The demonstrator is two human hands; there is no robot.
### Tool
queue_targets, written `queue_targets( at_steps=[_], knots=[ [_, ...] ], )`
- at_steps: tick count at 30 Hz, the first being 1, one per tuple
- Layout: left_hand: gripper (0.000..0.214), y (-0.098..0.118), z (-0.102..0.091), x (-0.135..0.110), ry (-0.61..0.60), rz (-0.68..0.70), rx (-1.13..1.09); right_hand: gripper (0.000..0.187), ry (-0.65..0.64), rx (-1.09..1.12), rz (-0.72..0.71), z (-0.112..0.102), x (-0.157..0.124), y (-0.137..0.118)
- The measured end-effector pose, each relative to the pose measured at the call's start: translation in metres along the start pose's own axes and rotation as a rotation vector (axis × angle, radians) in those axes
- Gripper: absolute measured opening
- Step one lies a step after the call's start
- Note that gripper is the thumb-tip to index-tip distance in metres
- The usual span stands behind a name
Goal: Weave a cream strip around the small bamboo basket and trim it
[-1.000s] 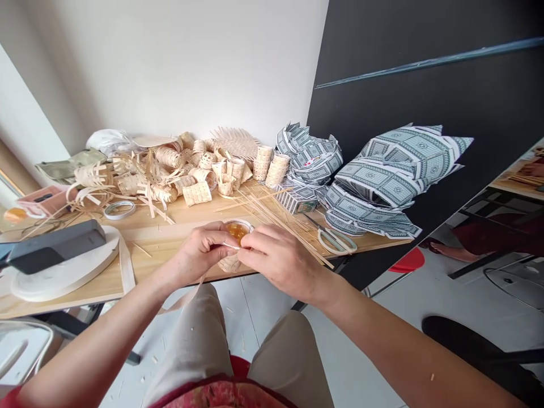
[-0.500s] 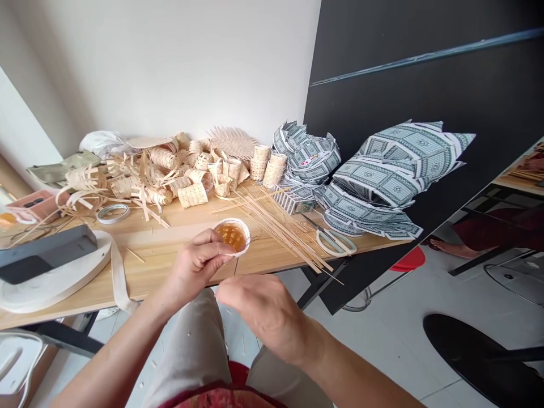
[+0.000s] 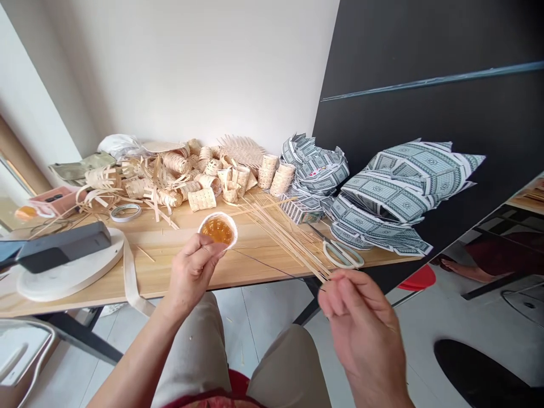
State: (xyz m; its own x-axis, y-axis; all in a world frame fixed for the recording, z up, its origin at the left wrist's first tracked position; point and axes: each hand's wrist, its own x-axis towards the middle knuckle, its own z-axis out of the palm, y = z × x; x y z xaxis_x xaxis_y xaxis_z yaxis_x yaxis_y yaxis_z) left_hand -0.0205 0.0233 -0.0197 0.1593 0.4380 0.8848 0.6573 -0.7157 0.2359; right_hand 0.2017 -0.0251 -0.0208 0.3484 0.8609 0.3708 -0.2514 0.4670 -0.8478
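Just past left hand [image 3: 192, 272] | small basket [image 3: 217, 228] (white-rimmed), pinched | right hand [image 3: 363, 320] closed on thread [image 3: 272, 266]

The basket [image 3: 218, 228] looks perhaps glossy inside, the table [image 3: 159, 241] smooth wood.

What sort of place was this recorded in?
Probably a craft workshop or studio: small woven baskets lie heaped on a wooden table, with loose thin strips and scissors to their right.

A small round basket [image 3: 217, 228], white-rimmed and amber inside, sits mid-scene, mouth open to view; a thin dark thread [image 3: 267, 264] stretches from it toward the near right.
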Motion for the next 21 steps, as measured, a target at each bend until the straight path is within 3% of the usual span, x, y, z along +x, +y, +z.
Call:
queue_targets(
  at_steps=[5, 9, 12, 17, 21],
  knots=[
    [0.013, -0.007, -0.005, 0.0, 0.089, -0.125, -0.066, 0.017, 0.209, -0.115, 0.045, -0.015, -0.009, -0.016],
    [0.009, -0.009, -0.006, 0.0, 0.147, -0.304, -0.225, 0.016, 0.264, -0.213, 0.04, -0.011, -0.016, -0.022],
    [0.005, -0.006, -0.003, 0.0, 0.143, -0.485, -0.449, 0.008, 0.151, -0.335, -0.131, 0.001, -0.016, -0.024],
    [0.009, 0.011, 0.004, -0.004, 0.057, -0.699, -0.832, 0.01, -0.256, -0.718, -0.454, 0.035, -0.012, -0.023],
    [0.006, 0.024, 0.005, -0.003, 0.035, -0.768, -0.999, 0.021, -0.378, -0.863, -0.68, 0.06, -0.009, -0.018]
  ],
)
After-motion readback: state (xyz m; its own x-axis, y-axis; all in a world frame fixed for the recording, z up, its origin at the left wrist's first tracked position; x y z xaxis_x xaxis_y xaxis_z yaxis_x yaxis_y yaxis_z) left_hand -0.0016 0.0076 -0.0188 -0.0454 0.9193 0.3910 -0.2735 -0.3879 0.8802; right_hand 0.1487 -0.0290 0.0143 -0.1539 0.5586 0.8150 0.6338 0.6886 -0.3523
